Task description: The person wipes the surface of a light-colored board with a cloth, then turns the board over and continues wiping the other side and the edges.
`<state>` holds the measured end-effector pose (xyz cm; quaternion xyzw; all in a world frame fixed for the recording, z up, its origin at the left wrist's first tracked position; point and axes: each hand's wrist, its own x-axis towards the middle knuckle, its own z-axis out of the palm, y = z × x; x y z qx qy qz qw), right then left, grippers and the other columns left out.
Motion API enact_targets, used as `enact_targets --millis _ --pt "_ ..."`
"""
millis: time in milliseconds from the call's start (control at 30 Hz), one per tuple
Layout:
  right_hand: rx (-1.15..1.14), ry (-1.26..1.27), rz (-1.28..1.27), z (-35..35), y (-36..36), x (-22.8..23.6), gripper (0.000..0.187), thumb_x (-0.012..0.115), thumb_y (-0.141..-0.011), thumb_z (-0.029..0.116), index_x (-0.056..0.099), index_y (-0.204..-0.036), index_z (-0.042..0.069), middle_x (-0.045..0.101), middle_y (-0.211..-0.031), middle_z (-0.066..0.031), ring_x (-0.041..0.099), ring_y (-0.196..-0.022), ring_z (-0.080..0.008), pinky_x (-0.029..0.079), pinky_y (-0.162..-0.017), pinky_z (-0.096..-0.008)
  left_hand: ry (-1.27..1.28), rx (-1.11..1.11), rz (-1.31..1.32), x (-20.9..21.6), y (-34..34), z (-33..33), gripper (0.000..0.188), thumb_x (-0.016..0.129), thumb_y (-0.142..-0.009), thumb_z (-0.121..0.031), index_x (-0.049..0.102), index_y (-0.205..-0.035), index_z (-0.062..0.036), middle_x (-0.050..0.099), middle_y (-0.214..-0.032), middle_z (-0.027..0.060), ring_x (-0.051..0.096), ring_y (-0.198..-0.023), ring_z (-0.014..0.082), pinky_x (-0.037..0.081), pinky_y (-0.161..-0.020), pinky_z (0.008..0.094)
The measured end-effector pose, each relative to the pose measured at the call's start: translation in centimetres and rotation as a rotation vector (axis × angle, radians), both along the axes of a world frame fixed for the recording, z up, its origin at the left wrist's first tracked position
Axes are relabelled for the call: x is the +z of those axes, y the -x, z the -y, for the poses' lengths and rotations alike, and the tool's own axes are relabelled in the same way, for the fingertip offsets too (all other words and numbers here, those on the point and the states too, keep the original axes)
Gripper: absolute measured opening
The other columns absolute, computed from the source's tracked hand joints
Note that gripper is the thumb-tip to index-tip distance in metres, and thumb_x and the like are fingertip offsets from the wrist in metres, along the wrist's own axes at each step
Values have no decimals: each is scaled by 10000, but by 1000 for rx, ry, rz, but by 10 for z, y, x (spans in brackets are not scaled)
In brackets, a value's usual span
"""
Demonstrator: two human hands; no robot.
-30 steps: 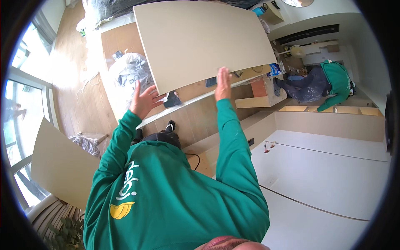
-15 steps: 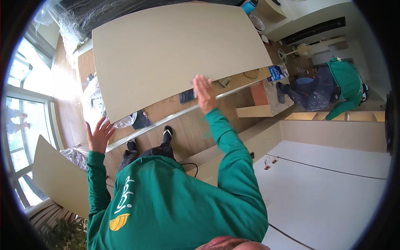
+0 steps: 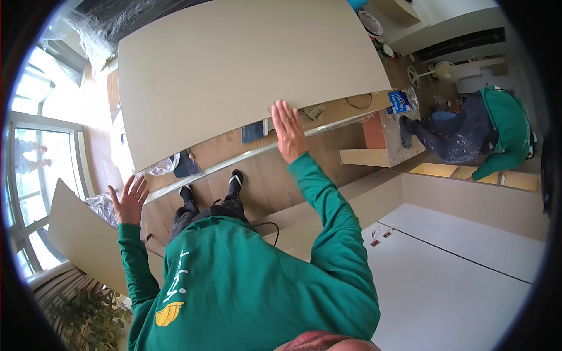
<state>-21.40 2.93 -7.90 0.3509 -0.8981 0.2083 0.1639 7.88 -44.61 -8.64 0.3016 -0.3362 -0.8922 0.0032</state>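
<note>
Left hand [image 3: 130, 203] and right hand [image 3: 289, 133] are open; even pressure best steadies the panel [image 3: 246, 64] along the tabletop's [image 3: 216, 149] front edge.

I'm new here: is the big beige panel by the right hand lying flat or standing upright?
Lying flat: the panel spreads broad face up over the brown worktable.
</note>
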Motion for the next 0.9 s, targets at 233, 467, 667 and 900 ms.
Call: enact_targets --millis 233,467,667,900 --pt "-451 -89 -138 -114 70 1 707 477 -855 -143 428 -1539 27 394 -1620 -182 322 -1524 -379 193 -1246 -608 100 -109 -55 1 31 26 953 292 -989 -782 413 -1532 -8 517 -1506 229 500 -1400 337 367 -1175 467" --pt "-339 -39 -18 105 -66 -2 696 452 -883 -108 418 -1561 47 368 -1645 -154 283 -1553 -340 208 -1235 -607 203 -285 9 -22 87 42 482 571 -1019 -530 649 -1197 -89 711 -1022 34 674 -905 150 551 -880 317" --pt "-223 42 50 267 -171 -8 615 439 -928 -32 443 -1540 30 386 -1635 -144 324 -1518 -401 337 -1191 -519 145 -388 -47 -28 113 48 221 776 -943 -341 677 -892 -150 627 -767 -40 636 -682 65 563 -669 226" --pt "-351 -91 -35 272 -173 1 653 489 -848 -84 494 -1494 9 449 -1587 -150 436 -1405 -414 373 -1170 -511 53 -499 -139 -30 121 47 221 748 -967 -335 666 -901 -141 627 -784 -58 625 -692 60 559 -688 233"
